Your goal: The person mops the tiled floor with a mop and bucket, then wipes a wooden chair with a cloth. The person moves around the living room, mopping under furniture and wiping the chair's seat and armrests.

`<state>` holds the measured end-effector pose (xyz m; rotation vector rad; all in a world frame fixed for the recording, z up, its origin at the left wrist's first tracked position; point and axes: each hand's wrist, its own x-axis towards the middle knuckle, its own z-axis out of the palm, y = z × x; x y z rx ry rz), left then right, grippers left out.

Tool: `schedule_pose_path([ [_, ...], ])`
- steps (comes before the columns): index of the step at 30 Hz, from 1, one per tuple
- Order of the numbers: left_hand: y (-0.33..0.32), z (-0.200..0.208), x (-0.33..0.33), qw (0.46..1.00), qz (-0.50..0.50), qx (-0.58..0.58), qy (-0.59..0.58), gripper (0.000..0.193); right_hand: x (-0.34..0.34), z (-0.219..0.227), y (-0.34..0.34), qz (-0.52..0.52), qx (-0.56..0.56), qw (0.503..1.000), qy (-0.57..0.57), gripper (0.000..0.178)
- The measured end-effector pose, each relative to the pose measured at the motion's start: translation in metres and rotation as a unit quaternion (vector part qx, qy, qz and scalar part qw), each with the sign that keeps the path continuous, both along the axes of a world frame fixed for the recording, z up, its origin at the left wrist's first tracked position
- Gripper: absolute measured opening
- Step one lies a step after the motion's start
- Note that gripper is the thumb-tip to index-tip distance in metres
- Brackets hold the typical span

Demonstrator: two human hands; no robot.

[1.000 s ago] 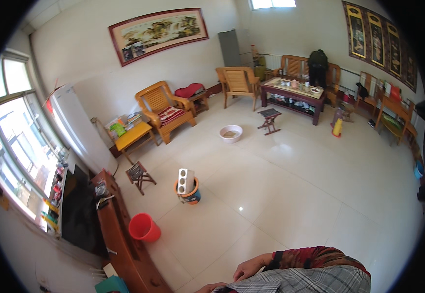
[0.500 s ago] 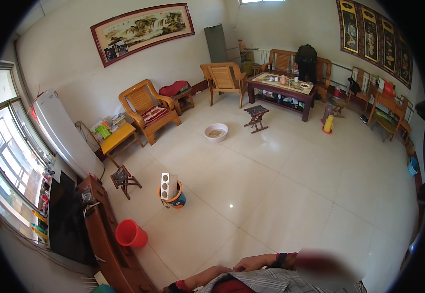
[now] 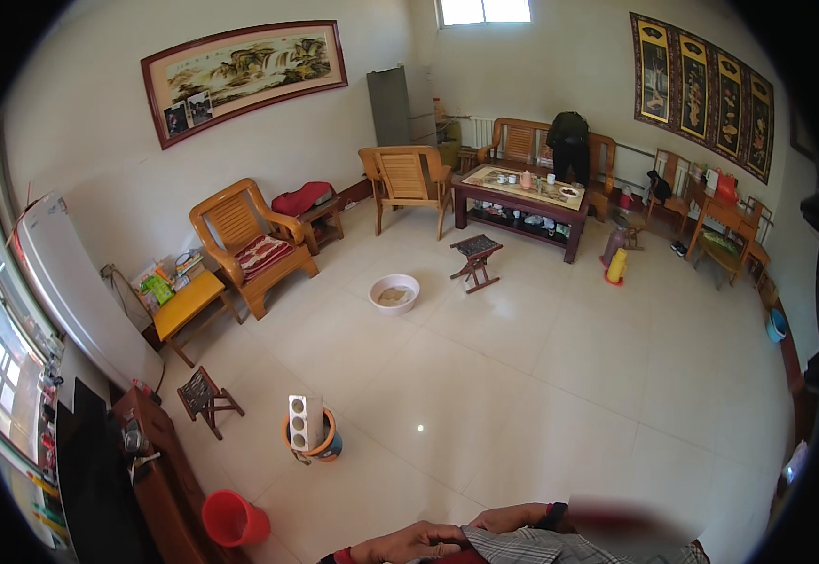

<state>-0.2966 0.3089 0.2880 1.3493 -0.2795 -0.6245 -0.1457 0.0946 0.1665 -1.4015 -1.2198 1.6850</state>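
Note:
At the lower edge, my left hand [image 3: 416, 542] lies against the front of a grey plaid jacket [image 3: 532, 545]. Its fingers are bent and close together at the edge of the cloth, with red fabric showing below. My right hand [image 3: 505, 518] is just beside it, on the far side of the plaid cloth. Its back shows, but the fingers are mostly hidden by the jacket. A dark band circles the right wrist and a red one the left. The floor things nearest the hands are a red bucket [image 3: 236, 519] and an orange-rimmed pot [image 3: 330, 438] with a white block [image 3: 304, 422] in it.
A folding stool [image 3: 206, 401], a basin [image 3: 394, 294] and another folding stool [image 3: 476, 260] stand on the tiled floor. Farther back are wooden armchairs [image 3: 408, 179], a low table [image 3: 522, 188] and a person in dark clothes [image 3: 569, 146]. A brown cabinet [image 3: 160, 489] runs along the left.
The view has tilted up and turned slightly right, so the room sits lower and more to the left. My hands, which met in front before, now lie at the jacket's edge.

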Motion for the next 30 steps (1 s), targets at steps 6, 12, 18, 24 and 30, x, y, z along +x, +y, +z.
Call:
schedule_pose_path([
  [6, 0.085, 0.044, 0.073, 0.995, -0.079, -0.018, -0.055, 0.027, 0.063, 0.041, 0.074, -0.067, -0.042, 0.996, -0.039, 0.033],
  [12, 0.130, 0.081, 0.154, 0.975, -0.214, 0.045, -0.047, 0.028, 0.113, 0.054, 0.113, -0.105, -0.079, 0.991, -0.005, 0.034],
  [18, 0.141, 0.106, 0.240, 0.933, -0.240, 0.166, -0.211, 0.036, 0.199, 0.028, 0.143, -0.090, -0.045, 0.994, -0.053, 0.037],
  [24, 0.156, 0.102, 0.351, 0.946, -0.279, 0.088, -0.138, 0.037, 0.313, 0.017, 0.173, -0.117, -0.010, 0.992, -0.049, 0.026],
  [30, 0.189, 0.103, 0.458, 0.972, -0.134, 0.083, -0.172, 0.032, 0.440, 0.039, 0.204, -0.126, 0.026, 0.984, -0.120, 0.030],
])
